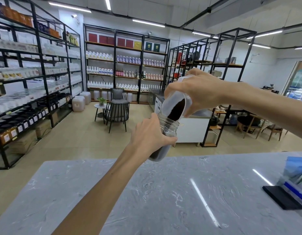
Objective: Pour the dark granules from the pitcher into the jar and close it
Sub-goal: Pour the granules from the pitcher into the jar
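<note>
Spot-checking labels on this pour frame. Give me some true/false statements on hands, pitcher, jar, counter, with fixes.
1. The right hand tips the clear pitcher over the jar. True.
2. The jar stands unheld on the counter. False: the left hand grips it, lifted at the counter's far edge.
3. Dark granules slide toward the jar's mouth. True.
4. The jar is already capped. False: its threaded mouth is open, no lid on it.
5. The jar is empty. False: dark granules already sit in its bottom.
</note>
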{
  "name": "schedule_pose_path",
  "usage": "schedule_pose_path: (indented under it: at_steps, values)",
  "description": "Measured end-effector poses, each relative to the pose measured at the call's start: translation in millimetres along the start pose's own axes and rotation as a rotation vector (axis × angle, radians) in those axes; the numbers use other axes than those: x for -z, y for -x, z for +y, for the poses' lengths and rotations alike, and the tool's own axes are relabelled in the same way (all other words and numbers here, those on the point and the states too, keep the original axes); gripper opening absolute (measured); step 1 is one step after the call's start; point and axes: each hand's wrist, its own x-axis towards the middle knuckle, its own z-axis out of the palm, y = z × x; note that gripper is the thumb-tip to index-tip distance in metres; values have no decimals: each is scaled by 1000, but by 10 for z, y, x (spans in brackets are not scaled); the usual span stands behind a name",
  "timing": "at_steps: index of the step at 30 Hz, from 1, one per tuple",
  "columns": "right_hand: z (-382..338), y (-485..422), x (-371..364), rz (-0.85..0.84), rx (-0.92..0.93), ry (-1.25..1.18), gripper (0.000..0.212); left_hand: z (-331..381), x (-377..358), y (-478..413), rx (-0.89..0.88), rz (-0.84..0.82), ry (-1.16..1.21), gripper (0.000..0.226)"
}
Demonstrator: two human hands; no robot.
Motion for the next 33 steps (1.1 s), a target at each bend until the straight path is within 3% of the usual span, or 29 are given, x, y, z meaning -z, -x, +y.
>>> schedule_pose_path:
  at_steps: [17, 23, 33]
  values:
    - [-60, -75, 6, -12, 72, 303, 90, 19, -164, -78, 31, 28, 49, 66]
    - [-63, -107, -8, -68, 63, 303, 92, 6, -193, -82, 43, 41, 52, 68]
    - [-124, -181, 53, -109, 103, 452, 86, 10, -156, -86, 66, 21, 43, 69]
